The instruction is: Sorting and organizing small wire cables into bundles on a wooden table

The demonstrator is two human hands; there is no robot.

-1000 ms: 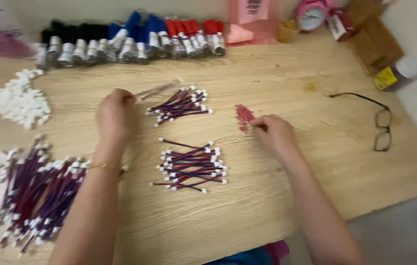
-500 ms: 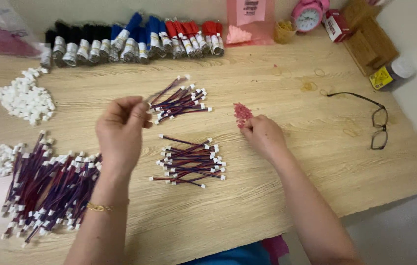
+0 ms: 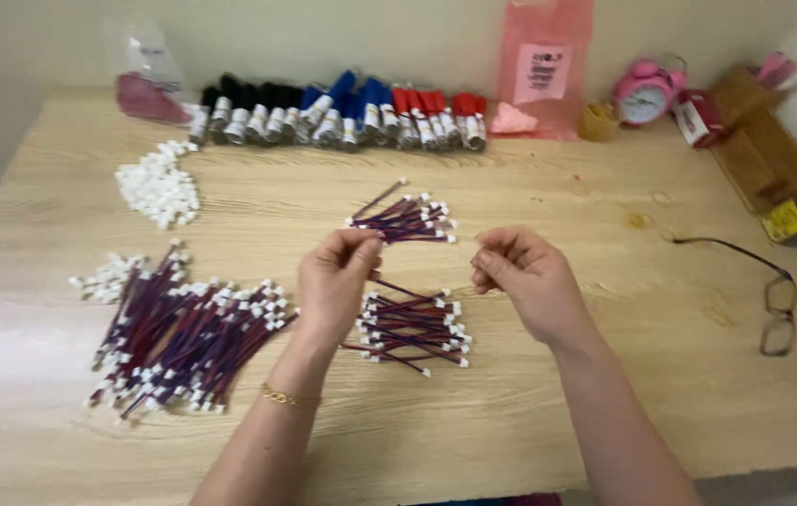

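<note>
Left hand (image 3: 335, 281) pinches one purple-red wire lead (image 3: 396, 287) just above the small bundle (image 3: 412, 328) on the wooden table (image 3: 548, 403). Right hand (image 3: 525, 276) hovers beside it, fingers curled, contents impossible to tell. Big pile (image 3: 183, 333) lies left.

table (image 3: 548, 412): matt wood grain | connectors (image 3: 156, 187): white plastic | bag (image 3: 544, 66): glossy pink plastic

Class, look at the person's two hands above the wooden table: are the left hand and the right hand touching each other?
Apart. The head view shows bare wooden table between the left hand and right hand.
</note>
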